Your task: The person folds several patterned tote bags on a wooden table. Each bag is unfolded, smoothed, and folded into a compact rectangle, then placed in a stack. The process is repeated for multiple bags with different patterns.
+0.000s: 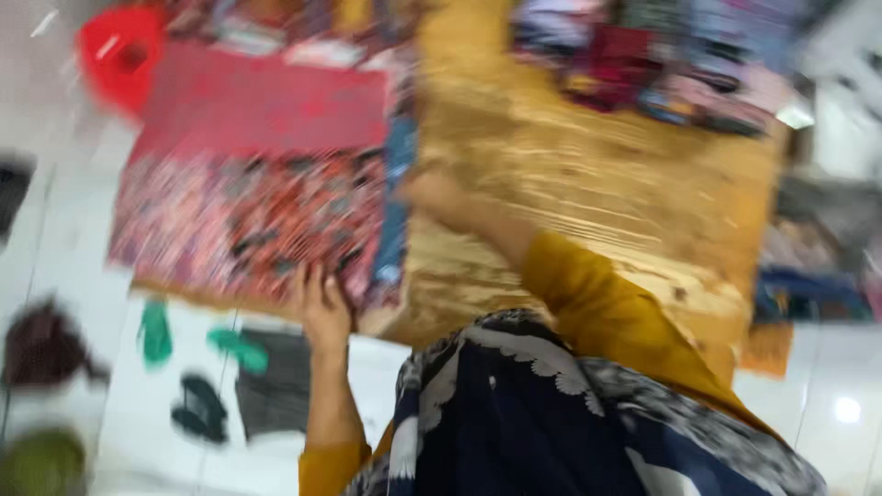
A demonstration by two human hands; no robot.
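The picture is blurred by motion. A folded red patterned cloth lies on a wooden table. My left hand grips the cloth's near edge, fingers curled over it. My right hand rests at the cloth's right edge, next to a blue strip of fabric; whether it grips the cloth is unclear. A plain red cloth lies just beyond the patterned one. Both my sleeves are mustard yellow.
Stacks of folded fabrics sit at the table's far side. A red plastic stool stands at the far left. Green sandals and a dark mat lie on the white tiled floor. More cloth is piled at the right.
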